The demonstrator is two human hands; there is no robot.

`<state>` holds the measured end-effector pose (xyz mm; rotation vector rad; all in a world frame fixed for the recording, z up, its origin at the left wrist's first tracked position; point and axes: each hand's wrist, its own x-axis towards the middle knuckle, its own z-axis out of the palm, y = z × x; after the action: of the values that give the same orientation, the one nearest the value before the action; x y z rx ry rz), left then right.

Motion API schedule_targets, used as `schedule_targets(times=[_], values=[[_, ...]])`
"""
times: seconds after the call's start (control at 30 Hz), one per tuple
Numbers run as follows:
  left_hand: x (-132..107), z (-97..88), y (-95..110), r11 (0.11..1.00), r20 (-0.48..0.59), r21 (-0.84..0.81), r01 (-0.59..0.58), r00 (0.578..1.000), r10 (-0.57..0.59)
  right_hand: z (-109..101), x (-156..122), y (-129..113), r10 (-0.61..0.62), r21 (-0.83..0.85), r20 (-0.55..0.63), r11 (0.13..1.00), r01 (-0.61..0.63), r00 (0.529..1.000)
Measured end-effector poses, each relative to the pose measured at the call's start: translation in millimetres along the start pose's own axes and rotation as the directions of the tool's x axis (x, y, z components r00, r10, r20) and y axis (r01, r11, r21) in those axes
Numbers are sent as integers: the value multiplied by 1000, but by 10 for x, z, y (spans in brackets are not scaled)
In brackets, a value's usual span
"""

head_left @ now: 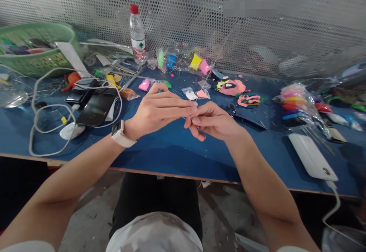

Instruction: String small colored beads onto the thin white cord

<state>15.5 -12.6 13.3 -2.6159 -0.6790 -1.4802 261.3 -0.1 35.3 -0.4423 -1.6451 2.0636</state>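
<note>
My right hand is closed in a pinch over the middle of the table. A thin, light wire or stick slants up and away from its fingers. Small metal-coloured bits glint at the fingertips, too small to name. My left hand is held flat with fingers stretched out, their tips meeting the right fingers; its thumb is hidden. Just beyond the hands lie a white clay packet and a salmon clay packet. Two colourful clay figures, a pink one and an orange one, lie to the right.
A green basket and a red-capped bottle stand at the back. Left are a black phone and looped white cable. A dark curved tool, bagged coloured clay and a white power bank lie right. Mesh rises behind.
</note>
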Motion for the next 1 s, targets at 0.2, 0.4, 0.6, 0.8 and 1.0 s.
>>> schedule_targets(times=[0.2,0.4,0.6,0.8,1.0], values=[[32,-6,-14,1000,55,1,-28,998,28,-22,-20,4,-24,-67,23,997,26,999],[37,-17,-1,1000,69,-9,-20,997,20,-20,-27,27,-31,-94,16,995,33,999],[40,-22,39,997,54,-34,-69,996,70,-40,-34,62,-52,-87,96,994,60,994],[28,-8,32,996,45,-25,-84,995,85,-54,-36,78,-61,-98,105,993,71,993],[50,-19,67,982,-23,-7,-188,982,188,-54,-43,92,-49,-83,105,995,57,993]])
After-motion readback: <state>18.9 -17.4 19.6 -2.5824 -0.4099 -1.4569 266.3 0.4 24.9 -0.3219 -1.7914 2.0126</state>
